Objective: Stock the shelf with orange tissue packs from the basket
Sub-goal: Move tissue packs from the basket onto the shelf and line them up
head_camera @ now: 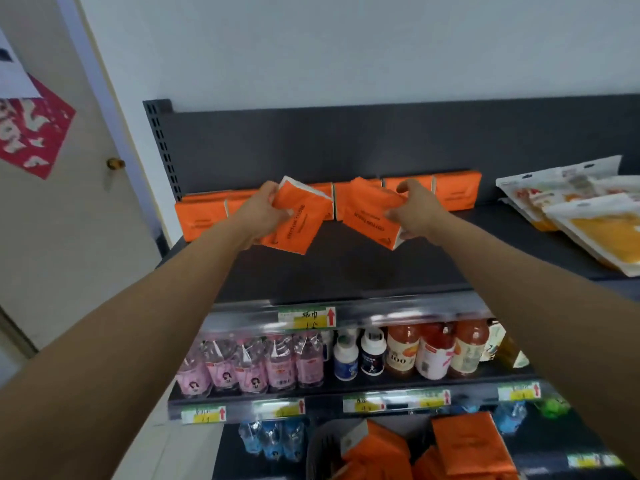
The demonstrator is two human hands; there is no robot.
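Both arms reach up over the top shelf (381,271) of a dark store rack. The left hand (266,209) grips the left-hand tissue pack (299,221), an orange pack tilted on its corner above the shelf's middle, with the fingers (282,216) curled round its left edge. The right hand (417,207) grips the right-hand tissue pack (370,216), also orange and tilted, its fingers (393,213) wrapped over the pack's right end. The two held packs are close together but apart, and both are clear of the shelf surface. Behind them a row of orange tissue packs (457,192) stands on edge along the back edge of the shelf, running from its back left corner toward the right. Yellow snack pouches (588,230) lie flat at the shelf's right end. At the bottom of the view, below the rack's front, a dark basket (323,448) holds loose orange packs (467,441). On the shelf below the top one stand pink bottles (256,362) at the left, white bottles (360,355) in the middle and orange drink bottles (436,348) to the right. A yellow-and-green price label (306,317) sits on the front edge of the top shelf. A door with a red paper (31,133) is at the far left.
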